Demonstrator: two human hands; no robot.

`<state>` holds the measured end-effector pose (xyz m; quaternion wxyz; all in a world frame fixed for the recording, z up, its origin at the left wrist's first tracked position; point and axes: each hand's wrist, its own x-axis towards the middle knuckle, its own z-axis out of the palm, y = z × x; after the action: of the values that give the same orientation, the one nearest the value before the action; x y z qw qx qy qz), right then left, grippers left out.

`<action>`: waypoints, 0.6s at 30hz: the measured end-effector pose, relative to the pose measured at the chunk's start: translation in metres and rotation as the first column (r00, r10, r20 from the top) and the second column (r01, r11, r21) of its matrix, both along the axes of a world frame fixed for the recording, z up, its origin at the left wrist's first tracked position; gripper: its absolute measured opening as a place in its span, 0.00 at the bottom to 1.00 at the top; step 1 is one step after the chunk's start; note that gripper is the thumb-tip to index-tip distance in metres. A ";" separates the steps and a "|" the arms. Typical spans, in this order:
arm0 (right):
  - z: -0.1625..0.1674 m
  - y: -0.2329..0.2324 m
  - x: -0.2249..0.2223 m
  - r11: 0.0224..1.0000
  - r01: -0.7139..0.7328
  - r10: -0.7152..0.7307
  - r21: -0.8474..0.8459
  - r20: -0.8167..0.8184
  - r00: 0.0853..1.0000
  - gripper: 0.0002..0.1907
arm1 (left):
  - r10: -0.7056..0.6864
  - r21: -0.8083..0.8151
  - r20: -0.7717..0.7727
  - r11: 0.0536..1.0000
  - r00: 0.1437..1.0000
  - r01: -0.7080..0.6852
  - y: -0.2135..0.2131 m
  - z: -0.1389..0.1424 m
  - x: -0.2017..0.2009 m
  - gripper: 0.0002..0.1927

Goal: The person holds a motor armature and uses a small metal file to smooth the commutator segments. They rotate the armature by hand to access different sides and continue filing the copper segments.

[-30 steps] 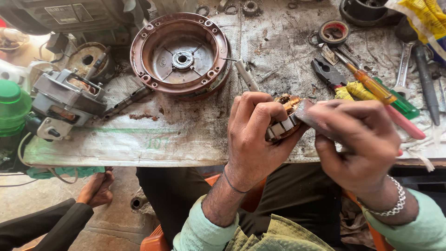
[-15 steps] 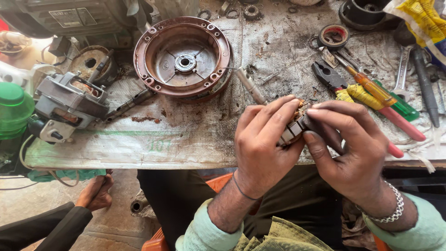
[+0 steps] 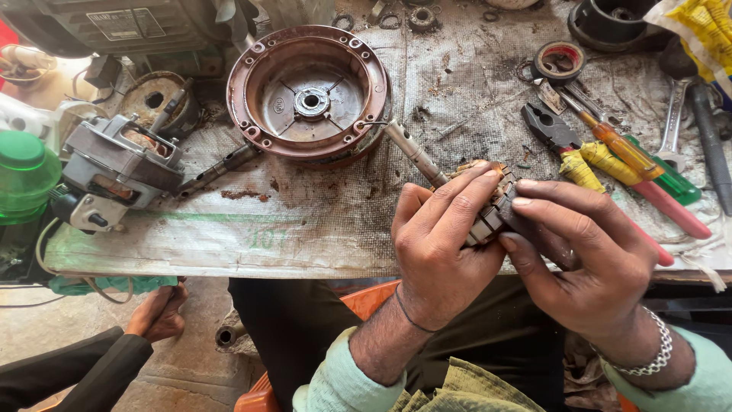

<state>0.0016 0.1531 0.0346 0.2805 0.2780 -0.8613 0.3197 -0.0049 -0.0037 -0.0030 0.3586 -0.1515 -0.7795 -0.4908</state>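
Both hands are closed together on a small motor armature with a slotted dark core and copper windings (image 3: 496, 202), held just above the near edge of the dirty grey workbench (image 3: 320, 229). The left hand (image 3: 442, 252) wraps its fingers over the top of the core, while the right hand (image 3: 587, 259), with a metal chain bracelet at the wrist, pinches the core's end from the other side; the armature's grey steel shaft (image 3: 412, 149) sticks out past the left fingers towards a round rust-brown metal motor end cover (image 3: 309, 95), its tip just beside the cover's rim. To the right lie pliers with yellow-taped handles (image 3: 568, 149), an orange-handled screwdriver (image 3: 610, 141) and a roll of dark tape (image 3: 559, 61). At far left sits a grey motor housing with windings (image 3: 118, 172) near a green plastic lid (image 3: 23, 172). Another person's hand (image 3: 156, 313) shows below the bench edge
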 end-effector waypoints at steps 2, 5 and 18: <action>0.004 -0.004 0.004 0.998 0.062 -0.062 -0.003 0.050 0.997 0.17 | 0.001 -0.005 0.018 1.000 1.000 -0.001 0.000 0.000 0.001 0.27; 0.009 -0.006 0.005 0.996 0.063 -0.063 0.070 -0.001 0.998 0.17 | -0.015 0.008 0.016 1.000 1.000 0.015 0.000 -0.002 0.002 0.27; 0.003 -0.010 -0.005 0.997 0.070 -0.064 0.037 -0.144 0.987 0.13 | 0.002 0.013 -0.003 1.000 1.000 -0.002 0.002 -0.002 0.001 0.23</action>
<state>-0.0030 0.1430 0.0379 0.3463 0.2769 -0.8543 0.2713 -0.0044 -0.0018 -0.0053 0.3613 -0.1492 -0.7758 -0.4953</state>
